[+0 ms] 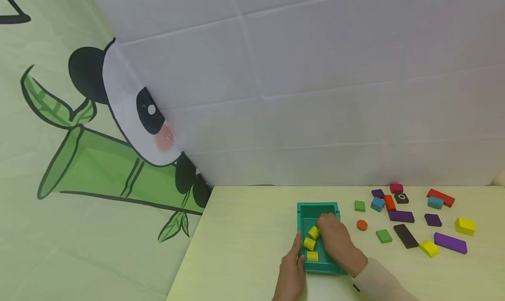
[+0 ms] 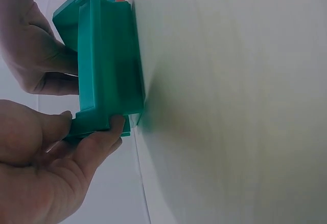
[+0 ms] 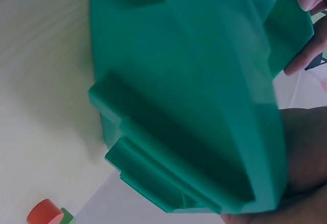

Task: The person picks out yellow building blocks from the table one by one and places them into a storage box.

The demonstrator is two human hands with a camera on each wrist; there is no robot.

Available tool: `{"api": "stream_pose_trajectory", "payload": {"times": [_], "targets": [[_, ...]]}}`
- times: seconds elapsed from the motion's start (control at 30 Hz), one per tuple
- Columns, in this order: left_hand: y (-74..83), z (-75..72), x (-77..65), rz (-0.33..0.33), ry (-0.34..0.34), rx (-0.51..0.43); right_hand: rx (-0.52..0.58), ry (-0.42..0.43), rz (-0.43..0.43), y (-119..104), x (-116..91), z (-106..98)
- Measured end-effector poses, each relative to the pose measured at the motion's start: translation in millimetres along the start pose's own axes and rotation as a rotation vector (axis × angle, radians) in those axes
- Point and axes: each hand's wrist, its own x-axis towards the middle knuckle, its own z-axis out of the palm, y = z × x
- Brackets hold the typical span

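Pale bench (image 1: pixel 236 235), head view: green storage bin (image 1: pixel 325 268) holds three yellow blocks (image 1: pixel 309 243); right hand (image 1: pixel 337 239) reaches inside, coloured blocks (image 1: pixel 450 243) lying at right. Left wrist: left grip (image 2: pixel 46 175) pinches bin's rim. Right wrist: bin wall hides right fingertips; grasp, cannot tell.

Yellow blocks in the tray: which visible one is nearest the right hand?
The farthest yellow block, beside the right hand; the other two lie nearer the camera.

Two bare hands, close together
Left hand (image 1: pixel 291 271) pinches, thumb opposing fingers; right hand (image 1: pixel 337 239) reaches down, nearer the far edge of the tabletop (image 1: pixel 240 231), fingertips hidden.
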Motion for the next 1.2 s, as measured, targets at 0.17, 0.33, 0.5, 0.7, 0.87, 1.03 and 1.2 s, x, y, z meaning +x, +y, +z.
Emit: {"api": "stream_pose_trajectory", "payload": {"times": [0.17, 0.33, 0.5, 0.7, 0.87, 1.03, 1.2], "targets": [[2.0, 0.2, -0.1, -0.023, 0.0, -0.002, -0.014, -0.015, 0.012, -1.2, -1.4, 4.0], [1.1, 1.1, 0.0, -0.027, -0.001, 0.001, -0.008, -0.032, 0.02, -2.8, -4.6, 9.4], [-0.9, 2.2, 0.5, -0.025, 0.001, -0.003, 0.027, -0.061, 0.042, -5.4, -7.5, 10.4], [-0.5, 2.8, 1.1, -0.038, 0.001, 0.002, 0.009, -0.064, 0.022, -6.4, -7.2, 11.3], [-1.5, 3.2, 1.8, -0.036, 0.0, 0.001, -0.012, -0.056, 0.018, -6.0, -6.8, 13.9], [-2.2, 3.1, 2.0, -0.03, 0.005, 0.008, -0.01, -0.069, 0.025, -6.5, -6.8, 14.7], [-0.8, 2.0, 2.0, -0.02, 0.009, 0.007, 0.006, -0.07, 0.032, -6.9, -6.6, 13.8]]}}
